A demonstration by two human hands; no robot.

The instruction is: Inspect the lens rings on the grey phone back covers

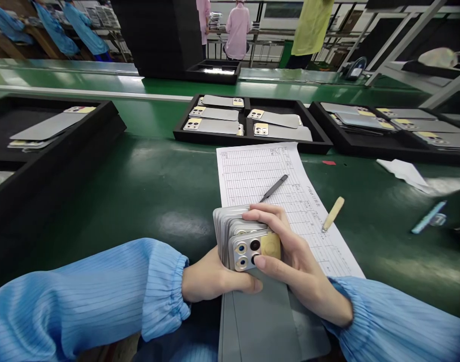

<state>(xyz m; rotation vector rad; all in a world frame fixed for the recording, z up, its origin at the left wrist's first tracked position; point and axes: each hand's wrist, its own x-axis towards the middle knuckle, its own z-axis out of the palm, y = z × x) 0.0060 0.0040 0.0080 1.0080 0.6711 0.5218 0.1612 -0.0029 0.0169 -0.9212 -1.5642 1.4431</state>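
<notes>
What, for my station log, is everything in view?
Bench: one, green, foreground
Held panels: several, grey, bottom centre
Near trays: at least three, black, across the bench
Tray panels: many, grey with yellow, in near trays
Tall stack: one, black, background
Back tray: one, black, by tall stack
Printed sheet: one, white, beyond held panels
Pen: one, dark grey, on the sheet
Small tool: one, cream, over the sheet's right edge
Scrap: one, red, right of the sheet
Crumpled paper: one, white, farther right
Unclear item: one, light blue, far right
Other people: six, blue, pink or yellow clothing, background
Left hand: one, blue sleeve, holding panels' left side
Right hand: one, blue sleeve, on panels' upper right
</notes>
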